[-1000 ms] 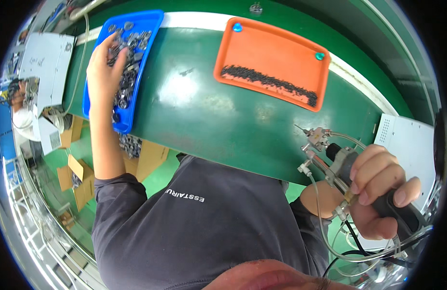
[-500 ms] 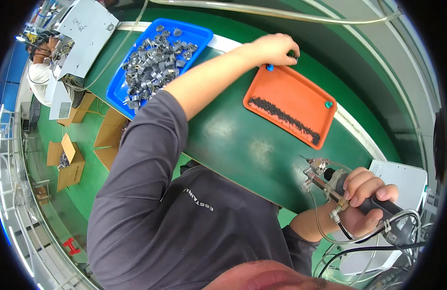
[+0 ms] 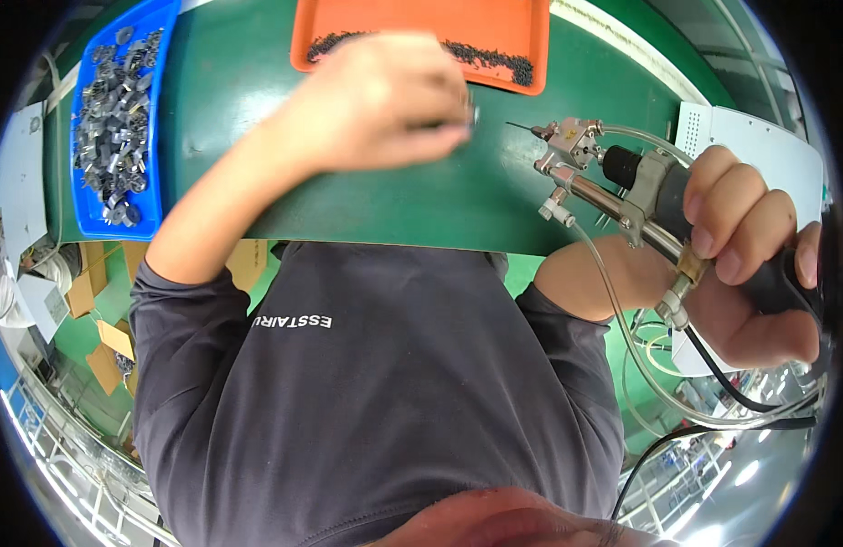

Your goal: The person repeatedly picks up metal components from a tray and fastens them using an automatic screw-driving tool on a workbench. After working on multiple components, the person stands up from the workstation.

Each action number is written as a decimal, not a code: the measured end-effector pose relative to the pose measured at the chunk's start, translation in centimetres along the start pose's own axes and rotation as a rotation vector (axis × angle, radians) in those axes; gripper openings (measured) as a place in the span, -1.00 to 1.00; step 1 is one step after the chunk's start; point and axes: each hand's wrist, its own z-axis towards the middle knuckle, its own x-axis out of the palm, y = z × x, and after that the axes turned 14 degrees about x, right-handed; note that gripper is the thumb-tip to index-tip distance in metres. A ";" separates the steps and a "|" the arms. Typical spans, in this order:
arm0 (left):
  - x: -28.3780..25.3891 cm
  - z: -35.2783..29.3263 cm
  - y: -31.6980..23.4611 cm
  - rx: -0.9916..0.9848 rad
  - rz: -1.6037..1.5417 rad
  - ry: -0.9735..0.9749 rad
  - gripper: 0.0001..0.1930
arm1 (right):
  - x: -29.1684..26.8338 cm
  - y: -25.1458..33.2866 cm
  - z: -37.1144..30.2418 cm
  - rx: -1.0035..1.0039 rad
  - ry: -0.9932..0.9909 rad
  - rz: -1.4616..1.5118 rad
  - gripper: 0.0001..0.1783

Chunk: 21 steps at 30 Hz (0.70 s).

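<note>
My left hand (image 3: 385, 105), smeared by motion, is closed over the green table, in front of an orange tray (image 3: 536, 46). A small shiny part (image 3: 474, 113) shows at its fingertips; its kind is hard to make out. My right hand (image 3: 745, 228) grips a hand-held tool (image 3: 658, 196) with a black handle, metal barrel, fittings and hoses. Its thin, dark, needle-like tip (image 3: 520, 126) points left towards the left hand, a short gap from the small part. Tiny black pieces (image 3: 494, 58) lie in a row along the tray's near side, partly hidden by my left hand.
At the left stands a blue tray (image 3: 155, 178) heaped with grey and metal round parts (image 3: 120, 128). A white box-like device (image 3: 754, 150) is at the right, behind the tool. Clear hose (image 3: 645, 387) and black cable hang from the tool. Cardboard boxes (image 3: 102, 356) sit below the table's left.
My left hand has come back from the tray's far edge towards me, nearer the tool tip. My right hand has raised the tool. The view has turned, shifting both trays.
</note>
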 end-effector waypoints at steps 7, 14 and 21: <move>4.5 -2.6 -1.8 -0.096 0.007 0.040 -0.84 | 0.5 -0.9 -0.1 -0.024 0.093 0.005 -0.39; 4.4 -2.9 -1.3 -0.111 0.001 0.013 -0.84 | 0.9 -0.6 1.7 0.041 0.238 -0.073 -0.40; 4.6 -3.0 -1.1 -0.104 0.006 0.021 -0.84 | 1.3 -1.1 2.1 0.075 0.333 -0.077 -0.40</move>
